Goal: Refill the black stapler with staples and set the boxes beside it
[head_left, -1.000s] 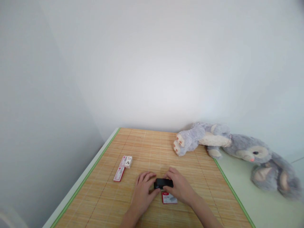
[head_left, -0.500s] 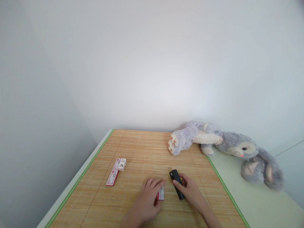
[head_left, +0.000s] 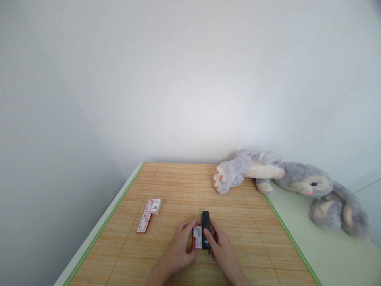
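On the ribbed woven bamboo mat [head_left: 178, 186], the left hand [head_left: 178, 251] pinches a small flat red-and-white cardboard box [head_left: 197, 237]. The right hand [head_left: 222, 249] grips a smooth black oblong plastic block [head_left: 205, 223] (side by side, touching) at mid-mat.

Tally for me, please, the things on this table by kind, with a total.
Red-and-white boxes: 3, one of them at the left hand
Black stapler, gripped by the right hand: 1
Plush rabbit: 1
Bamboo mat: 1
Total: 6
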Demonstrator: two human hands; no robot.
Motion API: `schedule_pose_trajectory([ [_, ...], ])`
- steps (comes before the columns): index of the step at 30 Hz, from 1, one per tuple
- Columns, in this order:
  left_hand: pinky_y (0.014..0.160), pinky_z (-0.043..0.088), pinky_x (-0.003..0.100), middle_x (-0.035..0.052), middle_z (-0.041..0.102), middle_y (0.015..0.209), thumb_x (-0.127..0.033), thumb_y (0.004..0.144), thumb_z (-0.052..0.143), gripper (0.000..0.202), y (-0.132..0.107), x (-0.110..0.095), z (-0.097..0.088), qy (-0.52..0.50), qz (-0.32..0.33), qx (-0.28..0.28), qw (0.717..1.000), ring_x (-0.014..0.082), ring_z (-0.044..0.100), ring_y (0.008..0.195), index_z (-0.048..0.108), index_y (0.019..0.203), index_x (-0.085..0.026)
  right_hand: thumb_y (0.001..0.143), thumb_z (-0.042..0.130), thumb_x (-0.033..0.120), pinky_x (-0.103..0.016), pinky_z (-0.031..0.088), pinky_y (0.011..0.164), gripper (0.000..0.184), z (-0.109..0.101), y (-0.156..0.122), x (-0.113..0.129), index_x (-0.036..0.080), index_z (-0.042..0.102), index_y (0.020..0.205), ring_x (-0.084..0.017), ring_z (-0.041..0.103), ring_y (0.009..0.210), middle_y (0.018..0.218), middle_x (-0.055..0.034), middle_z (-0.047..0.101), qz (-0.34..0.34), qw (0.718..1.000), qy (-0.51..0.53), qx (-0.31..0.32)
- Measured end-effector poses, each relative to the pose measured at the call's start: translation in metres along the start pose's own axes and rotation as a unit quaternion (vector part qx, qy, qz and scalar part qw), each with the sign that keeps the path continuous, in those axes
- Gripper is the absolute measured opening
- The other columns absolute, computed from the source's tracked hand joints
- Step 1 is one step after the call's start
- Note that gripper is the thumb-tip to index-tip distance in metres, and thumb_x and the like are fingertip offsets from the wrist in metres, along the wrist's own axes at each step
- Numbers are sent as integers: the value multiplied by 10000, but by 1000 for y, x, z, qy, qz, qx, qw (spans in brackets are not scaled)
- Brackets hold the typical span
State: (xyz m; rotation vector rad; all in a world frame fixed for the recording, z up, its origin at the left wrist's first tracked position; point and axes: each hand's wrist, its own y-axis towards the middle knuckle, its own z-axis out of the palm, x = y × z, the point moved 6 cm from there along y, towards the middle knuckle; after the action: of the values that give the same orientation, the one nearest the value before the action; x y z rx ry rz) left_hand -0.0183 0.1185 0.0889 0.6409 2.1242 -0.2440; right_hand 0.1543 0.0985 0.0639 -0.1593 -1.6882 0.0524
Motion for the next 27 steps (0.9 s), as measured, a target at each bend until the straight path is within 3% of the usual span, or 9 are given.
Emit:
schedule_pose_trajectory([
  [4,1261,328,474,65,452,1587,-136,748,651,984,-7,4,1,-19,-5,-13,1000,257,395,1479,250,1625,-332,875,628,709,-255,460,418,736,-3,-3,-4,180,600,1385,-138,523,507,731,25,558,19,1000,17,-14],
  [6,1245,345,490,68,469,1571,-235,823,671,852,-13,12,-13,0,-14,-62,998,268,410,1464,326,1596,-335,876,611,727,-258,444,414,752,-6,-5,-5,197,582,1408,-137,516,488,730,18,579,21,999,34,-25],
  [9,1170,400,533,82,604,1392,-374,945,560,428,-35,42,-65,103,-81,-250,959,294,519,1340,607,1366,-310,916,537,742,-264,413,416,737,-9,-11,-7,225,546,1441,-145,496,465,693,21,585,17,998,48,-45],
  [11,1137,396,576,113,629,1314,-440,934,553,400,-61,67,-106,195,-162,-389,886,338,543,1282,656,1276,-262,942,500,733,-272,413,435,708,-10,-14,-8,233,537,1442,-155,491,477,660,28,568,14,998,45,-51],
  [13,1105,408,589,126,636,1289,-487,898,575,494,-79,89,-131,236,-220,-420,848,364,560,1243,620,1322,-237,959,481,717,-281,417,452,678,-10,-16,-8,234,540,1431,-166,493,490,642,28,560,12,998,40,-48],
  [15,1045,462,552,109,666,1210,-490,882,578,517,-84,101,-136,226,-237,-379,865,348,608,1153,608,1333,-238,964,480,707,-289,418,457,662,-9,-17,-7,228,548,1416,-177,498,496,622,27,552,13,998,34,-46],
  [20,932,554,455,83,688,1121,-457,882,600,487,-58,71,-79,75,-185,-292,936,275,681,998,604,1301,-209,953,480,721,-297,428,449,679,-9,-15,-5,217,555,1400,-180,507,485,621,22,565,18,998,31,-47],
  [24,960,547,438,93,697,1160,-396,869,622,511,-24,25,-17,-1,-159,-246,956,263,681,1044,583,1346,-216,925,500,748,-295,419,436,720,-10,-14,-6,207,570,1395,-177,501,462,593,27,559,18,998,38,-54],
  [27,988,527,442,100,704,1170,-413,837,672,508,-13,7,6,-1,-157,-212,965,279,672,1084,614,1304,-222,938,489,745,-292,424,448,731,-9,-13,-9,190,557,1410,-174,503,461,585,27,562,20,997,47,-52],
])
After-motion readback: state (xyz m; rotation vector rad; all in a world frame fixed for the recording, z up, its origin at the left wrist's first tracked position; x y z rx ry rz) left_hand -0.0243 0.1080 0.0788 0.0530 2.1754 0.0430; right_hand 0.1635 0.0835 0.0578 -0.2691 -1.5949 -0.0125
